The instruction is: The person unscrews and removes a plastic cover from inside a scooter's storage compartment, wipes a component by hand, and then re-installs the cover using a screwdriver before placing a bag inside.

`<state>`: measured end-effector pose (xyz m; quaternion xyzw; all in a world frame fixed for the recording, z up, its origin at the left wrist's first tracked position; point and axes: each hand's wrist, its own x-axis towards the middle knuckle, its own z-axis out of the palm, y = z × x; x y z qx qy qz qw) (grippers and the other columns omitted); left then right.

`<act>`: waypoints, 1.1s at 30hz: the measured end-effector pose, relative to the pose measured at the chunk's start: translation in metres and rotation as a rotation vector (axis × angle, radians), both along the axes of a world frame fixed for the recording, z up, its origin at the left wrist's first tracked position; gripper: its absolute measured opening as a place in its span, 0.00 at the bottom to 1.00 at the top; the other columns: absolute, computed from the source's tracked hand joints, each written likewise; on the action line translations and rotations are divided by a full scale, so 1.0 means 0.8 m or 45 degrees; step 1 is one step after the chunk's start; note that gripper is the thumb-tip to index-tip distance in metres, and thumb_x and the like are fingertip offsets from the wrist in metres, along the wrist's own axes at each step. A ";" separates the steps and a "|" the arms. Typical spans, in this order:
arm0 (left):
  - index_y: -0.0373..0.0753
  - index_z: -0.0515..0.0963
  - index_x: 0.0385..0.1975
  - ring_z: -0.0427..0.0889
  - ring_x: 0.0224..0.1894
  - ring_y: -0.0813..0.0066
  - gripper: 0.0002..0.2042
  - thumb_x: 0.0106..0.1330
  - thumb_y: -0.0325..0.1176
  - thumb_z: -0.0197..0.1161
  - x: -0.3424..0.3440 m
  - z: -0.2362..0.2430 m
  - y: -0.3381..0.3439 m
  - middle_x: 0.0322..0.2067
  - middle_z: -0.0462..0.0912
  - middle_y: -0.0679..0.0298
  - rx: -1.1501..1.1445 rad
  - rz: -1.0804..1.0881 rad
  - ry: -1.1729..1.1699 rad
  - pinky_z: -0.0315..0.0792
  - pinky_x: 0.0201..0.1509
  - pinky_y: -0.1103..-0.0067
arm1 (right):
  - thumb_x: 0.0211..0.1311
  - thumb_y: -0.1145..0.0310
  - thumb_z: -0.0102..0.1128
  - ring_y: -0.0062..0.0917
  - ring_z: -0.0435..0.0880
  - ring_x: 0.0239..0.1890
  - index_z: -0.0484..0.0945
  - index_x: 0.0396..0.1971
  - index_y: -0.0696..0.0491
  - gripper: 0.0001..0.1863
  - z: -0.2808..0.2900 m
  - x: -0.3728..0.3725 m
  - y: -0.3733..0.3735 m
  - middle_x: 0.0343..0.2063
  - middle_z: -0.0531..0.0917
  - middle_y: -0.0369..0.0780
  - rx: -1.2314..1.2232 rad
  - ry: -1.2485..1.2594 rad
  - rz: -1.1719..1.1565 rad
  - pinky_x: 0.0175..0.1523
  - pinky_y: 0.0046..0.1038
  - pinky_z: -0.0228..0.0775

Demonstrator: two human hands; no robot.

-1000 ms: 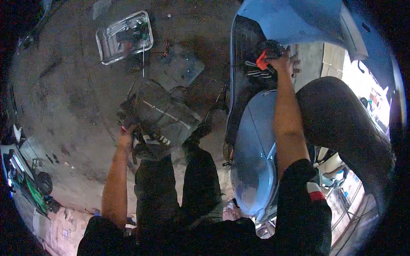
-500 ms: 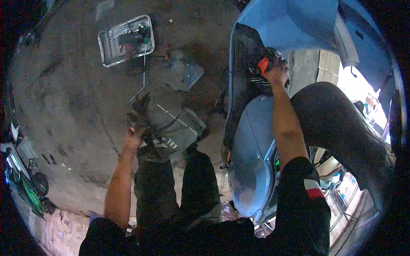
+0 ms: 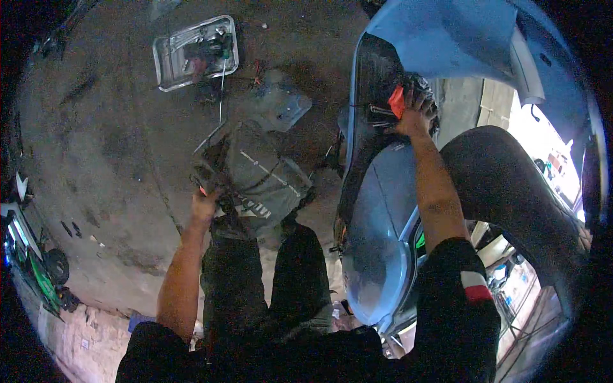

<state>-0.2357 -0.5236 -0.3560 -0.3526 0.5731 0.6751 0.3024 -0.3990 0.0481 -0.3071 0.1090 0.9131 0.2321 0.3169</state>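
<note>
At the right, my right hand (image 3: 415, 117) rests with its fingers spread on a dark bundle (image 3: 431, 107), beside a bright orange-red piece (image 3: 396, 101). The bundle lies on the black floorboard (image 3: 372, 70) of a blue scooter. Several slim metallic pieces (image 3: 381, 115) show left of the hand. My left hand (image 3: 205, 204) is closed by my left knee, at the edge of a grey bag (image 3: 258, 163) with white lettering. Its fingers are mostly hidden in a dark shape with a small red spot, and I cannot make out what they grip.
A clear rectangular tray (image 3: 167, 84) with tools stands on the dark floor at the far left. A long-shafted screwdriver (image 3: 222, 96) reaches from it toward the bag. A translucent plastic piece (image 3: 287, 112) lies beyond the bag. The scooter's black seat (image 3: 504, 172) flanks my right forearm.
The view has shifted slightly. My right hand's fingers look more spread over the bundle, and the slim metallic pieces beside it show more clearly. My left hand stays by the bag.
</note>
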 end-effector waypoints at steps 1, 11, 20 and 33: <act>0.39 0.73 0.43 0.79 0.38 0.70 0.12 0.59 0.30 0.60 -0.009 0.011 0.008 0.39 0.79 0.65 -0.009 -0.004 -0.004 0.73 0.39 0.74 | 0.27 0.39 0.72 0.64 0.45 0.63 0.43 0.66 0.45 0.65 -0.009 0.004 0.005 0.64 0.46 0.56 -0.009 -0.004 -0.004 0.60 0.61 0.49; 0.31 0.70 0.46 0.77 0.39 0.70 0.17 0.58 0.27 0.61 -0.024 0.024 0.026 0.40 0.79 0.60 -0.195 -0.190 -0.116 0.72 0.40 0.75 | 0.44 0.57 0.63 0.41 0.78 0.44 0.69 0.49 0.43 0.27 -0.037 0.000 0.047 0.43 0.78 0.44 -0.155 0.421 -0.203 0.45 0.40 0.72; 0.36 0.72 0.45 0.78 0.36 0.72 0.15 0.57 0.28 0.61 -0.059 0.076 0.024 0.37 0.79 0.61 -0.168 -0.258 -0.061 0.72 0.37 0.75 | 0.52 0.57 0.58 0.44 0.80 0.33 0.70 0.43 0.47 0.19 0.045 0.010 -0.014 0.29 0.81 0.44 -0.238 1.015 -0.311 0.36 0.45 0.72; 0.37 0.67 0.50 0.75 0.41 0.63 0.23 0.62 0.47 0.54 -0.106 0.056 -0.043 0.43 0.75 0.59 0.084 -0.081 0.038 0.71 0.46 0.68 | 0.48 0.54 0.59 0.42 0.80 0.37 0.73 0.44 0.48 0.23 0.153 0.099 -0.141 0.38 0.81 0.43 -0.745 1.061 -0.567 0.40 0.39 0.73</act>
